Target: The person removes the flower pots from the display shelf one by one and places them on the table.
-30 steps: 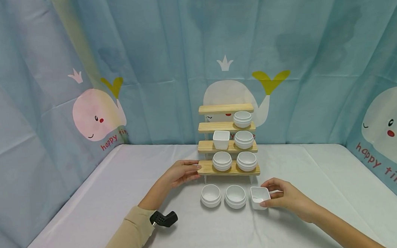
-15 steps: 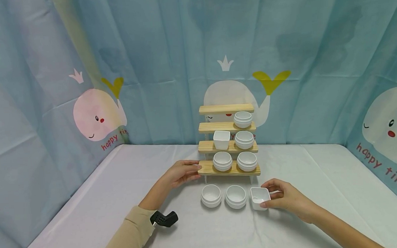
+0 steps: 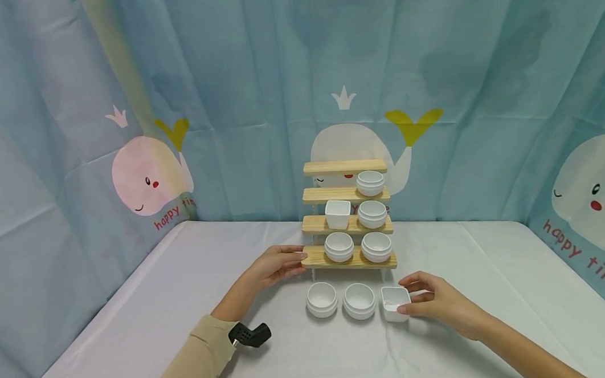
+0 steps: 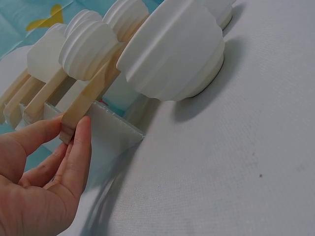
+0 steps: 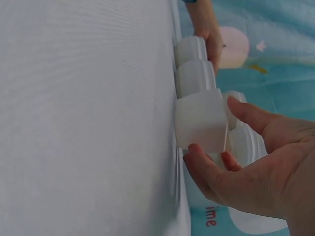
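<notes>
- Since the earlier head frames we see almost no movement: the square white cup (image 3: 395, 303) has edged slightly nearer the person, and the left hand remains at the stand.
- The square white cup stands upright on the table (image 3: 150, 311), at the right end of a row, just beside two round white bowls (image 3: 359, 300).
- The right hand (image 3: 437, 303) pinches this cup, thumb on its near wall and fingers (image 5: 248, 117) curved round its far side.
- The left hand (image 3: 274, 264) holds the left end of the lowest board of the stepped wooden stand (image 3: 348, 229); its thumb (image 4: 78, 152) and fingers clasp the board's edge.
- The stand carries four round bowls and one square cup on its lower three boards; the top board is bare.
- A whale-printed curtain (image 3: 148, 174) hangs behind the table.
</notes>
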Available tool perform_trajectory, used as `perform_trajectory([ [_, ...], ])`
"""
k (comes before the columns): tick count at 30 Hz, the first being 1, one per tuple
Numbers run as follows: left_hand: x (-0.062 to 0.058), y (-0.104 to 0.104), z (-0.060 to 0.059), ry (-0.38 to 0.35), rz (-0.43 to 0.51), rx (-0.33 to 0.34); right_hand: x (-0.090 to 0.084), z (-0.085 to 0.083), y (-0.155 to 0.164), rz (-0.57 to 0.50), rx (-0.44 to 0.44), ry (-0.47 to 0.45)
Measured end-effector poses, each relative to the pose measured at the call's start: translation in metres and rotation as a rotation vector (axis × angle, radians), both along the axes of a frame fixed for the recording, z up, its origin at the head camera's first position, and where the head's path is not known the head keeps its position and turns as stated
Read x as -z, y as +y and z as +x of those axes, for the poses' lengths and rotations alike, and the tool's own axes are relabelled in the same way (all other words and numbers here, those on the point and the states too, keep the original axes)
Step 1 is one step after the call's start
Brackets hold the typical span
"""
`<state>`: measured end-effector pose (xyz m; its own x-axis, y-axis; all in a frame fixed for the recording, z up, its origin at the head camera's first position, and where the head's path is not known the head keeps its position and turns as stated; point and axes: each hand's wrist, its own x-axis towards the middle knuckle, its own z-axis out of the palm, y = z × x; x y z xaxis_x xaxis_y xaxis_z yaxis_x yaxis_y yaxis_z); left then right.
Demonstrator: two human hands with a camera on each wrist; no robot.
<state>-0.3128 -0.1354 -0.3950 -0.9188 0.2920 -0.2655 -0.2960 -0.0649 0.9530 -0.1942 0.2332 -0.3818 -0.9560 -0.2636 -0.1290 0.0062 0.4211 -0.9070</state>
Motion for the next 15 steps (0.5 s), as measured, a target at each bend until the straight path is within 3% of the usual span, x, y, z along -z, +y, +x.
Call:
perform_trajectory([
  [15, 0.0012, 0.0009, 0.0001, 0.019, 0.026, 0.027, -0.0107, -0.0019, 0.0099, -0.011, -0.006, 0.031],
])
